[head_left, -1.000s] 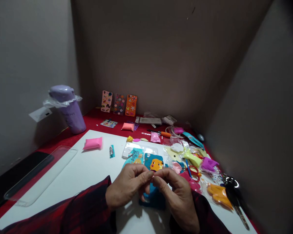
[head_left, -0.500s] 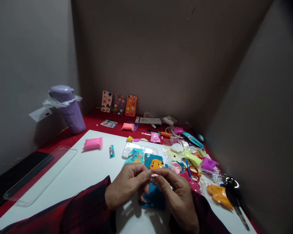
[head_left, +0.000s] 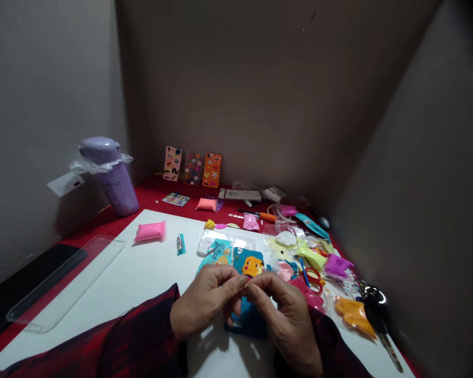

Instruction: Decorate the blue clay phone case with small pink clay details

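My left hand (head_left: 205, 302) and my right hand (head_left: 286, 315) meet fingertip to fingertip low in the middle of the view, both pinched together on a tiny pale pink bit that is almost hidden between them. Right under them lies a blue phone case (head_left: 247, 294) with an orange and yellow face stuck on it. The case rests on a white board (head_left: 150, 273). Both wrists wear dark red checked sleeves.
A pink clay pack (head_left: 150, 231) lies on the board at left, a clear plastic case (head_left: 65, 286) nearer the left edge. Several coloured clay bags, red scissors (head_left: 313, 277) and keys (head_left: 374, 304) crowd the right. A purple bottle (head_left: 110, 176) and three decorated phone cases (head_left: 192, 169) stand at the back.
The fingertips shift slightly as they work the tiny piece; the hands stay in the same place over the blue case.
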The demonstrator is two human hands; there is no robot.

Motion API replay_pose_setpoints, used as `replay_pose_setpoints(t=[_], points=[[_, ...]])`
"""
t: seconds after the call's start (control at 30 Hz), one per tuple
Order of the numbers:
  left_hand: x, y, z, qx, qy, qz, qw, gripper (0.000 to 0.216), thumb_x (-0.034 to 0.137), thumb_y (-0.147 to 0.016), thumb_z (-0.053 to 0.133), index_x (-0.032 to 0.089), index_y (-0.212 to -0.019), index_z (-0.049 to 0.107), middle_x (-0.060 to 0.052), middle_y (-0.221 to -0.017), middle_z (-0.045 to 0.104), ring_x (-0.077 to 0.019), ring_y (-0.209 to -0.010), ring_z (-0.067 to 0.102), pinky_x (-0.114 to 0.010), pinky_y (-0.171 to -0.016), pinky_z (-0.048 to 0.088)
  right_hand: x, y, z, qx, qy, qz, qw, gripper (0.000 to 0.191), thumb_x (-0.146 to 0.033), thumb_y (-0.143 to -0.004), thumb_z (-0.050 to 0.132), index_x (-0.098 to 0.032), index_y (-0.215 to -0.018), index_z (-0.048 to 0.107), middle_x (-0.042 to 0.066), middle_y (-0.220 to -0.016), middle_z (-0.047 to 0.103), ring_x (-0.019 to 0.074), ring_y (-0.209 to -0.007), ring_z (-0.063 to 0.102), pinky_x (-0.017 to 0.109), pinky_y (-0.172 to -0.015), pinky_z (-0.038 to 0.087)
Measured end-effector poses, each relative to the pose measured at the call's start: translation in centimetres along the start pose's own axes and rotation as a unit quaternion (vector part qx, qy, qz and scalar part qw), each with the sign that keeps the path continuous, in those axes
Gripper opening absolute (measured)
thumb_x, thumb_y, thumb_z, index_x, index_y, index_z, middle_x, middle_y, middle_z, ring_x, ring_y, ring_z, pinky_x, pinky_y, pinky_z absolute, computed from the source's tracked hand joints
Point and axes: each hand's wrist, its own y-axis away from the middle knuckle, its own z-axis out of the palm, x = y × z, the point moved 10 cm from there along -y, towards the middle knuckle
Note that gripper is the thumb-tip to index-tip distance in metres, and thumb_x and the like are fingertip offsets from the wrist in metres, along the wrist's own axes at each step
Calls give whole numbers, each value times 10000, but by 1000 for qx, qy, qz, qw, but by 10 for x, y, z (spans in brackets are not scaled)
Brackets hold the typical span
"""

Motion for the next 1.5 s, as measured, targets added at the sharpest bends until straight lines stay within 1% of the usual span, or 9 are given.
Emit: replay_pose_setpoints(t=[0.1,0.27,0.47,0.6,0.77,1.07,1.23,1.4,1.5], points=[[1,0,-1,1,2,7,1000,398,510,-822,525,140,-674,537,9,-533,573,-88,-417,527,-198,-438,423,1,-1,0,3,-19,5,1000,221,-320,-856,557,-170,-727,655,28,-662,659,156,-625,605,255,-603,467],[-1,-1,-2,6,5,6,1000,413,529,-821,516,149,-660,518,-1,-522,587,-96,-414,531,-202,-436,423,4,0,-1,5,-34,15,999,161,-312,-835,593,-186,-876,684,37,-760,695,171,-687,630,271,-657,491],[-1,-2,-1,2,18,3,1000,397,515,-820,528,145,-675,519,7,-526,574,-93,-416,521,-210,-449,440,3,0,-6,24,-35,9,999,179,-294,-845,570,-175,-747,661,17,-655,653,146,-609,595,239,-579,465],[1,-1,-1,2,13,8,1000,406,517,-829,511,138,-687,539,0,-546,580,-91,-425,521,-208,-452,438,1,-2,-6,21,-28,6,999,198,-298,-847,566,-174,-719,652,19,-650,645,146,-611,589,235,-569,458],[-2,-1,0,-4,26,0,1000,367,489,-805,562,134,-710,572,9,-546,569,-91,-441,517,-211,-464,448,1,-1,-6,23,-25,3,999,176,-296,-837,582,-182,-737,671,16,-653,655,149,-614,595,240,-584,463],[-6,0,4,-24,51,-13,998,360,486,-790,584,134,-722,553,12,-542,576,-90,-422,529,-208,-444,437,4,0,-5,19,-10,4,1000,180,-280,-850,564,-177,-732,652,13,-663,650,143,-627,587,237,-605,446],[-4,-1,2,-20,36,-18,999,418,524,-822,518,131,-681,544,-17,-566,613,-87,-415,541,-196,-436,415,2,-2,-5,14,-16,0,1000,156,-263,-843,574,-183,-741,661,12,-676,665,148,-640,602,241,-616,448],[-7,-2,3,-17,54,-25,998,404,524,-766,595,125,-710,566,0,-547,593,-87,-413,522,-205,-430,432,-1,-1,-5,10,4,-18,1000,152,-268,-839,584,-189,-759,686,17,-691,669,156,-654,608,252,-631,449],[-9,-2,4,-23,64,-19,998,383,501,-785,586,128,-706,551,-1,-545,597,-90,-411,533,-205,-430,438,-2,0,-5,11,4,-31,999,152,-258,-852,563,-193,-815,695,19,-705,668,156,-660,611,254,-632,454]])
